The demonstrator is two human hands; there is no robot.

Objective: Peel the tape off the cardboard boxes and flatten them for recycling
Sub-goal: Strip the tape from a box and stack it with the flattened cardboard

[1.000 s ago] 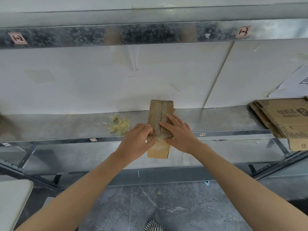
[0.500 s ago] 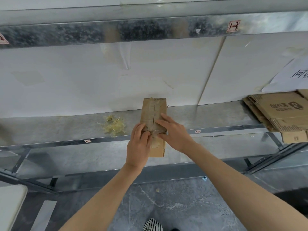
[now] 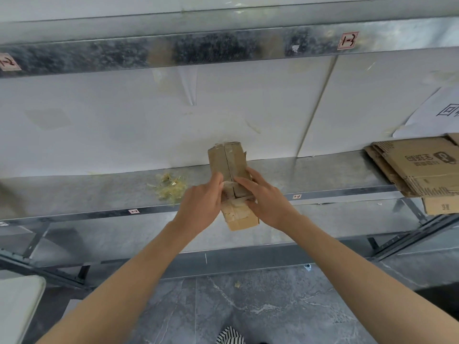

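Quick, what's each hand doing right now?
Left hand: grips the box from its left side, fingers curled at the middle seam.
Right hand: holds the same box from its right side.

metal shelf (image 3: 323,175) | white back panel (image 3: 124,135) | grey marbled floor (image 3: 273,306) | red-edged label (image 3: 348,40)

Right tag (image 3: 348,40), upper shelf beam (image 3: 218,47): "1-3", black on white inside a red border.
Left tag (image 3: 8,62), same beam: apparently "1-2", tilted.
Lower shelf tags (image 3: 133,211): too small to read.
Flattened cardboard (image 3: 422,167): upside-down print and logo, illegible.
Wall sheet (image 3: 444,111): one boxed character, cropped.
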